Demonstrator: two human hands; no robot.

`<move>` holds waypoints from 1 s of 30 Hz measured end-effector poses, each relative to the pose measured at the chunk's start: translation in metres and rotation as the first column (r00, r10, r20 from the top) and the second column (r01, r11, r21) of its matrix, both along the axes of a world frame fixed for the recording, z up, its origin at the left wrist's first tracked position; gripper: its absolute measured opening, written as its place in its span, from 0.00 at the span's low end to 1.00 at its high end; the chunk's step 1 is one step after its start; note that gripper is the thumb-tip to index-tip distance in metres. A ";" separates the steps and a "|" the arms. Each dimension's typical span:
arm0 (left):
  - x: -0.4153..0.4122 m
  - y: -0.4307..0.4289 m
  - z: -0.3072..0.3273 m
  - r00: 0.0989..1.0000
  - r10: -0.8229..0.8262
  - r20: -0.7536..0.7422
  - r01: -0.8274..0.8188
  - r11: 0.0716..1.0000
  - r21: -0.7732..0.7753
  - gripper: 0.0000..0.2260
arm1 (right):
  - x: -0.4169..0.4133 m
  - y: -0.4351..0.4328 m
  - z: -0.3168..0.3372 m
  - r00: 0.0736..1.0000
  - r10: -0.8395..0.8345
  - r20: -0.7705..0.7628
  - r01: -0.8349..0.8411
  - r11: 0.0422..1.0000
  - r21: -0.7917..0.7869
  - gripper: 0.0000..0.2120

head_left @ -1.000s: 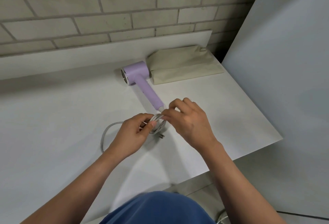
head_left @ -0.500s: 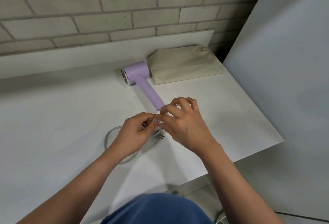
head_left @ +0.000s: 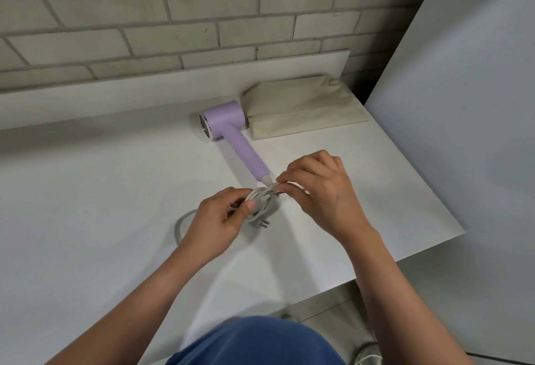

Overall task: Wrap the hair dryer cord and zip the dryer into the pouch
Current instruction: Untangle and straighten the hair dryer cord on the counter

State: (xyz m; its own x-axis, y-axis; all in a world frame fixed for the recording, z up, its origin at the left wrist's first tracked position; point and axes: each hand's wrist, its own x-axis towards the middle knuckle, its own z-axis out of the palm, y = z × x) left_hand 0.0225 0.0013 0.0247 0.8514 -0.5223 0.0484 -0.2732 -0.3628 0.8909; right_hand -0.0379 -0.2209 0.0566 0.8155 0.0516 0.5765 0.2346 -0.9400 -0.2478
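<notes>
White table (head_left: pixel 86 190) under a brick wall (head_left: pixel 173 17): the lilac dryer (head_left: pixel 231 130) lies flat, its head just beside the beige pouch (head_left: pixel 304 109). The left hand (head_left: pixel 220 219) clenches the coiled cord (head_left: pixel 260 199) at the handle's end, and the right hand (head_left: pixel 321 193) pinches a strand over it. The slack loop (head_left: pixel 178 225) left of the wrist has shrunk since half a second ago.

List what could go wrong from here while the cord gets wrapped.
1. The left hand grips the coiled cord; if it slackens while the right hand pinches a strand, the coil may spring apart.
2. A loose loop lies unwound on the table; it could snag or get left out.
3. Tugging near the handle of the hair dryer may drag it against the pouch.
</notes>
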 end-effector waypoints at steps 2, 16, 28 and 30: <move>-0.001 -0.003 0.000 1.000 0.012 -0.018 -0.012 1.000 0.008 0.08 | 0.000 0.002 -0.003 0.999 -0.021 -0.032 0.020 1.000 -0.009 0.06; -0.004 -0.001 0.002 1.000 0.010 -0.001 -0.010 0.999 -0.051 0.08 | 0.000 0.009 0.002 0.997 0.080 0.022 -0.079 0.995 -0.053 0.04; -0.005 -0.009 -0.004 0.998 0.044 0.033 -0.043 0.999 -0.024 0.06 | 0.003 0.007 0.026 0.999 -0.036 0.034 0.039 0.995 -0.097 0.16; -0.006 -0.010 -0.003 0.999 0.041 0.029 -0.041 0.999 -0.016 0.06 | 0.003 0.014 0.023 0.999 0.042 -0.019 -0.045 0.980 -0.193 0.19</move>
